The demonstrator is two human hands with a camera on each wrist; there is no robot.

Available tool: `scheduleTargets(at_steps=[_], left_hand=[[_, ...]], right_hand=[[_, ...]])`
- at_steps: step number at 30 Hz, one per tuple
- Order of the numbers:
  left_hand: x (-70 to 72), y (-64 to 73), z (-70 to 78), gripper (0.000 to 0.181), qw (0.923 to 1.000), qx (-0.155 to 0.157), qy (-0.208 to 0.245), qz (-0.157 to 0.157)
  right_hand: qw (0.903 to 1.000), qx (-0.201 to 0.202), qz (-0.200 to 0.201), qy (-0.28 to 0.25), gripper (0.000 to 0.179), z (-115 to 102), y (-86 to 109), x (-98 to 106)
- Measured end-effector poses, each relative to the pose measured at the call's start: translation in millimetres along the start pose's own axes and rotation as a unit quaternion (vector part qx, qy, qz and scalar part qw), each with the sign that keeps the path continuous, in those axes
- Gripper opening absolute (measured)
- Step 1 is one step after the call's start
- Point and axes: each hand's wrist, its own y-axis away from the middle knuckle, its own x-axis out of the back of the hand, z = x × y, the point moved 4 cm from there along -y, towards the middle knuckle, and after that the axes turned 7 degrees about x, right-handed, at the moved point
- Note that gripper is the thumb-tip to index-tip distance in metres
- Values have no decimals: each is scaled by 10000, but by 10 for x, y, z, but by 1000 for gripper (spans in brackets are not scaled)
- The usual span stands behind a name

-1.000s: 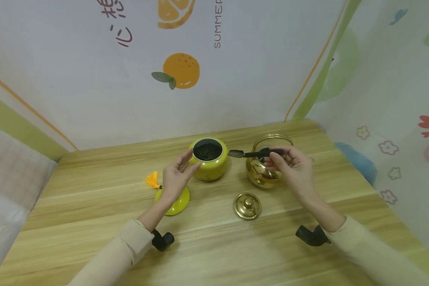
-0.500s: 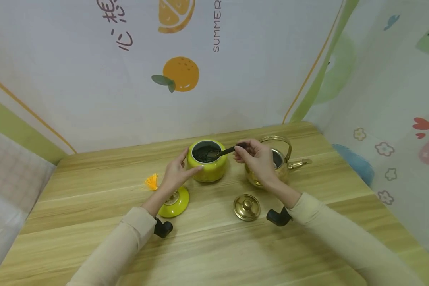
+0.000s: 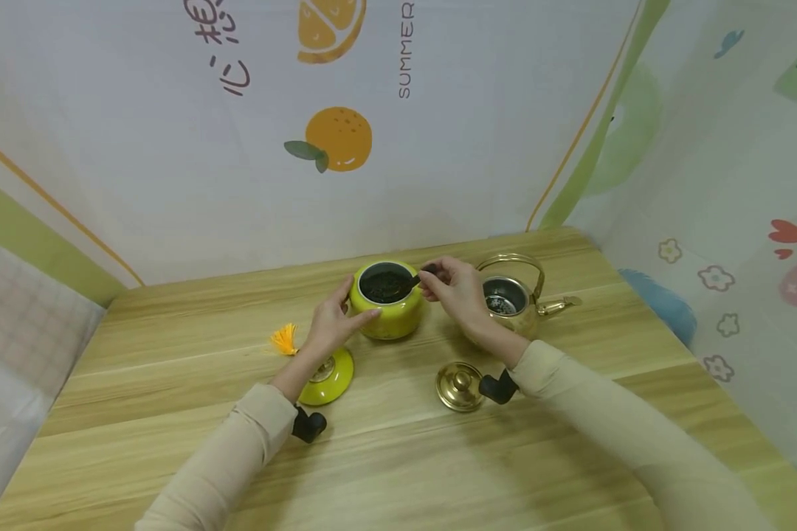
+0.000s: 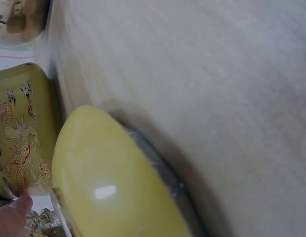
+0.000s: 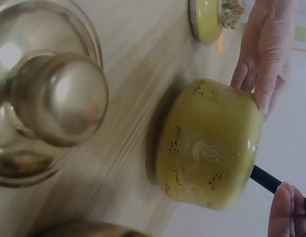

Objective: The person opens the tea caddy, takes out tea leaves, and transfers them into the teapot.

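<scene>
A yellow jar point(image 3: 398, 321) with a dragon design holds dark, tea-like leaves. My left hand point(image 3: 330, 322) steadies it, thumb at the front near the rim and fingers along the left side. My right hand point(image 3: 461, 293) pinches the black handle of a small scoop point(image 3: 412, 282); the scoop's head dips inside the jar's mouth, mostly hidden. In the right wrist view the handle point(image 5: 265, 178) slants out past the rim. Just right of the jar stands an uncovered gold kettle point(image 3: 525, 324), partly behind my right hand, with some bits on its inner bottom.
The gold kettle lid point(image 3: 460, 385) lies in front of the kettle. Below my left wrist is the yellow jar lid point(image 3: 337, 380), with a gold knob and an orange tassel point(image 3: 284, 339). A printed cloth point(image 3: 239, 199) hangs behind the wooden table point(image 3: 398, 472).
My right hand has moved left from over the kettle to the jar, lowering the scoop into it. My left hand has closed in on the jar's side, uncovering more of the jar lid.
</scene>
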Motion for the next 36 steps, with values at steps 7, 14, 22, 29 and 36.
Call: scheduleTargets(at_steps=[7,14,22,29,36], left_hand=[[-5,14,2,86,9999,116,25,-47],[-12,1,-5,86,9999,107,17,-14],[-8,-8,-19,85,9999,107,-25,24],[7,-9,-18,85,9999,147,46,51],[2,1,-23,87,9998,155,111,-18]], right_hand=[[9994,-41,-257,207,14,39,-9,-123],[9971,-150,-408,619,14,56,-28,-185],[9959,-335,-447,715,13,110,-32,-206],[9938,-307,-537,926,13,156,-17,-290],[9883,-213,-448,1439,12,156,-40,-331]])
